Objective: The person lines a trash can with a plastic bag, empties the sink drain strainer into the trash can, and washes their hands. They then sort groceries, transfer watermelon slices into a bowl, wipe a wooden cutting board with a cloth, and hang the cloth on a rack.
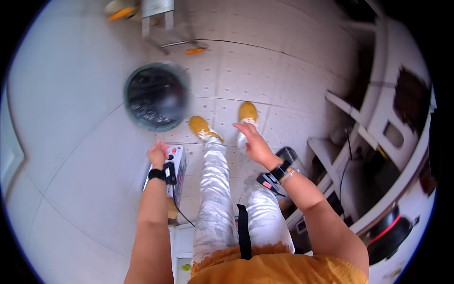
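Observation:
My left hand (158, 154) hangs above a printed cardboard box (177, 158) on the floor. Its fingers are loosely bent and a little apart, somewhat blurred, and I see nothing in them. My right hand (257, 146) is held out in front of my right leg with the fingers stretched, holding nothing. Black straps with small devices sit on both wrists. Between the hands, my yellow shoes (201, 127) stand on the tiles. Ahead of the left hand is a round bin (158, 97) with a dark lining, apart from the hand.
A metal-legged stool (158, 9) stands at the top, with orange pieces near its feet. Along the right runs white shelving (388, 94) with a dangling cable. A dark container (288, 156) is by my right wrist. A black and red round object (390, 232) lies lower right.

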